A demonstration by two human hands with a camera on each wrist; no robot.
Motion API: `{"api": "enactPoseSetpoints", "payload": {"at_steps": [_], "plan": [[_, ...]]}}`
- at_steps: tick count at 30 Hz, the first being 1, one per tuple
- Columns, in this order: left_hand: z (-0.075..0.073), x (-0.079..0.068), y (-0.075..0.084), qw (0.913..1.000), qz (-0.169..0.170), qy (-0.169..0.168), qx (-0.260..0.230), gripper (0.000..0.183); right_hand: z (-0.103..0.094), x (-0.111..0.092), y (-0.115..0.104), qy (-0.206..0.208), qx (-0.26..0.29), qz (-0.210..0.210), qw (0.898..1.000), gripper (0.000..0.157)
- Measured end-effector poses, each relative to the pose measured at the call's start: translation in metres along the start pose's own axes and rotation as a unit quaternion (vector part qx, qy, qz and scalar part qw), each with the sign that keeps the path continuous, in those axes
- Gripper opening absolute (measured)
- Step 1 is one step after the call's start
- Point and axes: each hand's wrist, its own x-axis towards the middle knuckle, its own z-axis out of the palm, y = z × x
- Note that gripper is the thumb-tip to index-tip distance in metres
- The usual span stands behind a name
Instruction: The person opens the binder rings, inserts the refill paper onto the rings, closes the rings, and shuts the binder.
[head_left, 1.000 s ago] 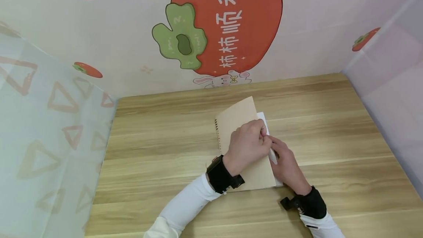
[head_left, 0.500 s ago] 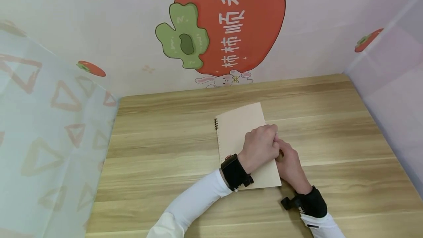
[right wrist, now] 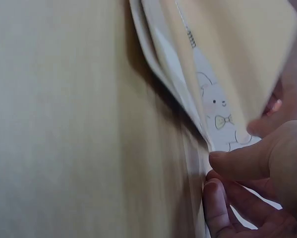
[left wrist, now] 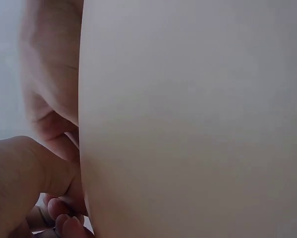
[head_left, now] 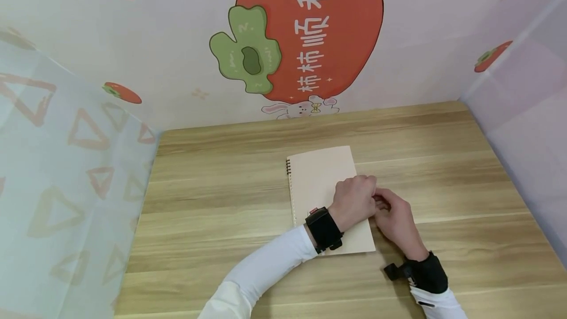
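A spiral-bound notebook (head_left: 319, 171) with a plain tan cover lies on the table, its black coil on the left. At its right edge my left hand (head_left: 354, 201) pinches the front cover, with the fingertips hidden from the head camera. Close against it, my right hand (head_left: 397, 218) curls at the same edge. The right wrist view shows the cover (right wrist: 252, 44) raised from the layers below, and my right thumb and fingers pinching the edge of those layers. Tan cover (left wrist: 193, 119) fills most of the left wrist view, with parts of hands along its left side.
The wood-grain table (head_left: 221, 171) extends around the notebook. Behind it rises a pale backdrop (head_left: 177, 28) printed with a big red persimmon (head_left: 350, 28) and a rabbit. Pale panels border the table on the left (head_left: 88, 201) and right (head_left: 522, 127).
The raised front cover has come down over the white layer that showed beneath it. My left hand has moved right and nearer with it; my right hand has shifted slightly right.
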Motion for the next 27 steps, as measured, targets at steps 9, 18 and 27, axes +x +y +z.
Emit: {"api": "enactPoseSetpoints", "payload": {"at_steps": [9, 18, 27], "plan": [[0.014, 0.001, -0.002, 0.9995, 0.004, -0.016, 0.025, 0.013, -0.016, 0.004, 0.005, -0.004, -0.039, 0.002, 0.999, 0.032], [0.025, 0.0, -0.009, 0.999, 0.001, -0.039, 0.021, 0.016, -0.026, 0.008, 0.005, -0.013, -0.074, -0.027, 0.997, 0.022], [0.001, -0.029, -0.047, 0.9967, -0.05, 0.007, -0.063, 0.018, -0.029, 0.015, 0.001, -0.029, -0.1, -0.067, 0.992, 0.017]]}}
